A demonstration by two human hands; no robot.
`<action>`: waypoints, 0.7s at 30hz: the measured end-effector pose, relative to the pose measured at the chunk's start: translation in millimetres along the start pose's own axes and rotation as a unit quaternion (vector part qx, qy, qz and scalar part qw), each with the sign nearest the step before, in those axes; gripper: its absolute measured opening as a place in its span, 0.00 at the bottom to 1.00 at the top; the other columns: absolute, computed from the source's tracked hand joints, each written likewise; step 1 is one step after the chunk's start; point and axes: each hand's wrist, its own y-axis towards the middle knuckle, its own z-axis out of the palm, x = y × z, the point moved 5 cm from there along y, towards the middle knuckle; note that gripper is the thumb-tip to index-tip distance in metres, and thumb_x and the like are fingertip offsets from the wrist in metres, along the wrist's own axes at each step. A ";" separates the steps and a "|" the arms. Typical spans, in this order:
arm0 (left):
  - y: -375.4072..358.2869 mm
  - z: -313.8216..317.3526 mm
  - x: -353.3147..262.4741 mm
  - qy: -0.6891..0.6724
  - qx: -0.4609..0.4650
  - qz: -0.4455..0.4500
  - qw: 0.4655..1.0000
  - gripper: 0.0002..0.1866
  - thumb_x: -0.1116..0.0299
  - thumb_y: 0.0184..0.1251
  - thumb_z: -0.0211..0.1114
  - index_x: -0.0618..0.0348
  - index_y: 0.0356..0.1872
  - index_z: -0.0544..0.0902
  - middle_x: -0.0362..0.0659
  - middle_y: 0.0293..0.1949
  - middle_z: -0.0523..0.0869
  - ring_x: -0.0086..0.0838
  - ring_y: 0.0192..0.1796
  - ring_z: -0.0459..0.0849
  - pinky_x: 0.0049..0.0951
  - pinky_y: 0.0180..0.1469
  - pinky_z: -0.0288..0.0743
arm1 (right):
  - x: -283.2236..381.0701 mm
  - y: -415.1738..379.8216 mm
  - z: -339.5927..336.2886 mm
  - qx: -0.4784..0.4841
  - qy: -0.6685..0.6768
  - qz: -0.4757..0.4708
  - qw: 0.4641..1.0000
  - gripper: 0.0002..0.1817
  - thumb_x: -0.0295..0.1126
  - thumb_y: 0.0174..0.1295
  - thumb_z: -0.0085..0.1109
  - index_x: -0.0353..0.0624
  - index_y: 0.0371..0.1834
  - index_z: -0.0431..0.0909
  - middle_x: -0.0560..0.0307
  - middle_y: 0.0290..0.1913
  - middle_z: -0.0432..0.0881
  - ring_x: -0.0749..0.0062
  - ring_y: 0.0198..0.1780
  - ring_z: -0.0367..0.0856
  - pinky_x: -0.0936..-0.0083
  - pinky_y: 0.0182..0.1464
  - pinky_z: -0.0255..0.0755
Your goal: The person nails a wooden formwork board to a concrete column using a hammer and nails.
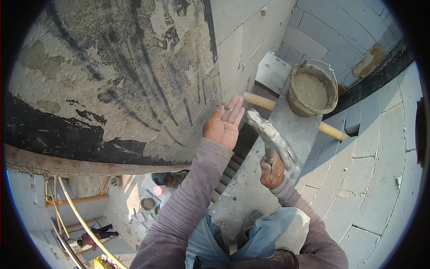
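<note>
My right hand (272, 170) is wrapped round the handle of a claw hammer (270, 130), its worn head crusted with pale mortar and raised over the plank. My left hand (225, 123) is held out with the palm up and fingers stretched, close beside the edge of a large mortar-smeared dark board (134, 67). Past the left fingertips, a round wooden pole (260, 101) juts out from the block wall (237, 42). The hammer head is a short way to the right of the left hand.
A bucket of wet mortar (312, 87) stands on the grey plank (242, 193) under my feet. Another pole (333, 131) sticks out at right, by the block wall (380, 170). Far below at left are people (96, 236), buckets (147, 204) and bent poles (83, 219).
</note>
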 end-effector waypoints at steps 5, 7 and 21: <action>-0.4 0.6 -3.3 0.007 -0.019 0.003 1.000 0.15 0.72 0.82 0.43 0.69 0.62 0.62 0.65 0.70 0.71 0.54 0.77 0.66 0.55 0.81 0.55 | -11.9 -13.5 -8.9 0.080 -0.011 0.100 0.992 0.14 0.39 0.75 0.56 0.38 0.40 0.72 0.53 0.22 0.72 0.66 0.21 0.71 0.66 0.24 0.64; -0.4 -1.0 -1.2 -0.003 -0.025 -0.004 1.000 0.12 0.72 0.83 0.43 0.68 0.59 0.65 0.65 0.69 0.72 0.55 0.77 0.66 0.53 0.82 0.55 | -27.2 -37.1 -9.3 -0.084 0.373 0.167 0.909 0.17 0.44 0.73 0.61 0.41 0.40 0.73 0.56 0.21 0.72 0.70 0.22 0.71 0.70 0.24 0.64; 4.9 -4.3 -4.9 0.042 -0.018 0.005 0.999 0.16 0.71 0.82 0.45 0.64 0.65 0.63 0.60 0.71 0.72 0.52 0.77 0.65 0.61 0.80 0.54 | -18.1 -4.5 16.9 0.096 0.046 0.132 0.986 0.11 0.28 0.70 0.60 0.31 0.46 0.74 0.44 0.21 0.75 0.43 0.20 0.76 0.59 0.24 0.66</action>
